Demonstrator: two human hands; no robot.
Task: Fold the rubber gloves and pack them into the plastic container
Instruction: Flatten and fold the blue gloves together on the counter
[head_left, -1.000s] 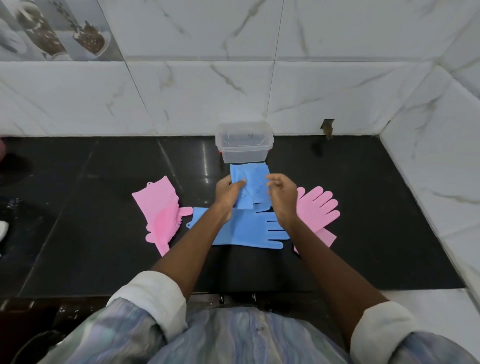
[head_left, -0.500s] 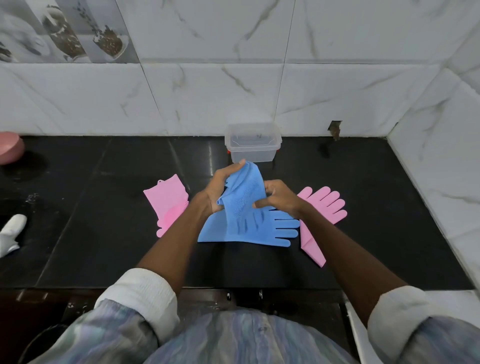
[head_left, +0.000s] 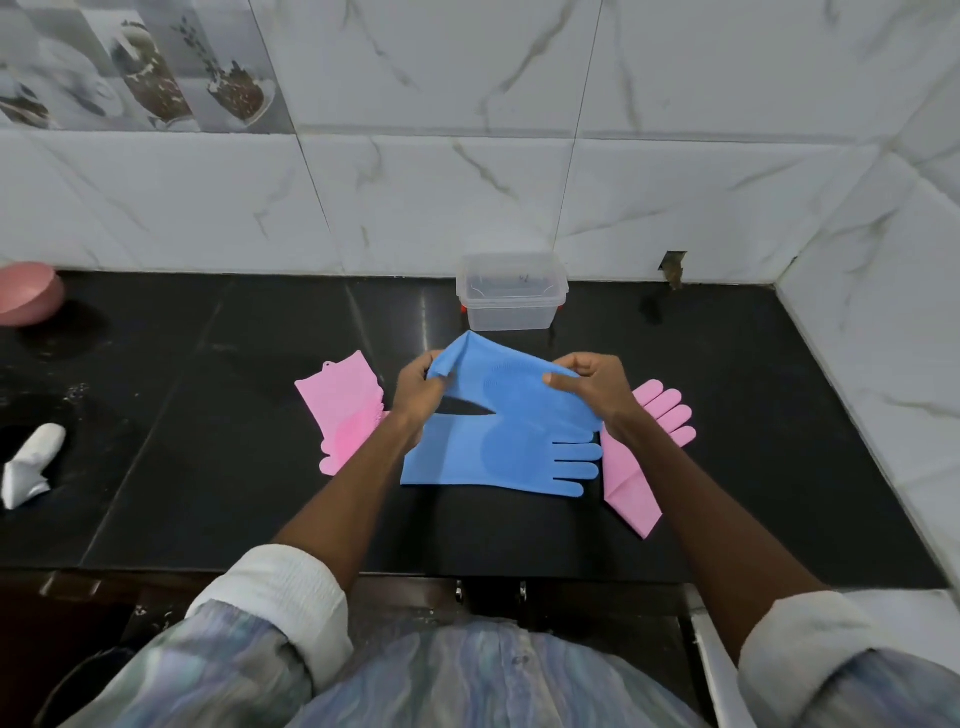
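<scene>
Altogether two blue gloves (head_left: 483, 457) (one (head_left: 514, 389) between left hand (head_left: 418, 392) and right hand (head_left: 592, 384), both clamped), two pink gloves (head_left: 345, 410), one container (head_left: 511, 291)

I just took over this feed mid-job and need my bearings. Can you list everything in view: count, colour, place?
held blue glove: one, blue, lifted between both hands at centre.
flat blue glove: one, blue, flat on the countertop beneath it.
pink gloves: two, pink; one left of the blue ones, one right.
plastic container: one, clear, open, by the back wall.
bowl: one, pink, far left edge.
white object: one, white, left; cannot identify.
countertop: one, black.
left hand: gripping the held glove.
right hand: gripping the held glove.
</scene>
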